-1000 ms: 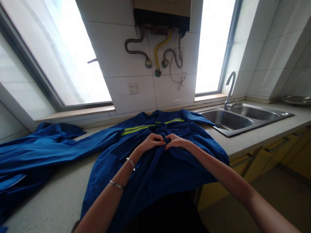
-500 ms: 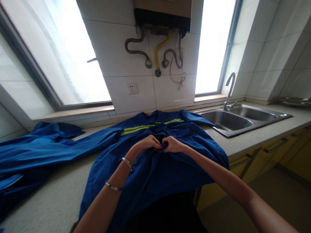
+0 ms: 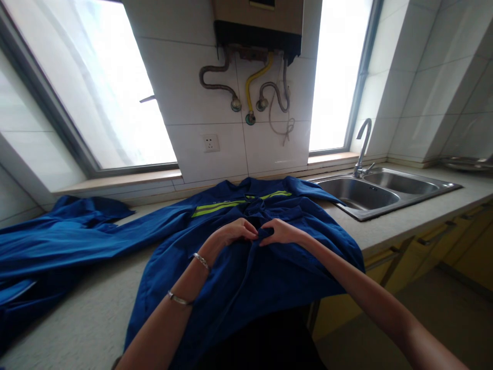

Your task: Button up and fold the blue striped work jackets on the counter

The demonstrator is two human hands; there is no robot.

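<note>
the left hand [image 3: 231, 232] and the right hand [image 3: 282, 232] meet at the middle of a blue work garment [image 3: 246, 277] that lies spread on a speckled stone desk [image 3: 77, 313], its lower part running over the near edge towards the person. the fingers [image 3: 265, 237] of both hands are curled and closed, pinching the garment's front opening [image 3: 254, 244] just below the chest, with the fabric bunched between them and the two hands almost touching. a thin silver bracelet [image 3: 201, 261] and a bangle [image 3: 179, 299] circle the left wrist and forearm. a yellow-green reflective band [image 3: 219, 208] crosses the chest above the hands, and the collar [image 3: 250, 184] lies flat at the far side. a long blue sleeve [image 3: 96, 241] stretches out to the left across the desk, its end in loose folds. to the right, a stainless double sink [image 3: 385, 208] with a curved faucet [image 3: 364, 146] is set into the desk, and a wall socket [image 3: 210, 143] sits on the white tiles under a water heater [image 3: 258, 20] with exposed pipes [image 3: 217, 72].
</note>
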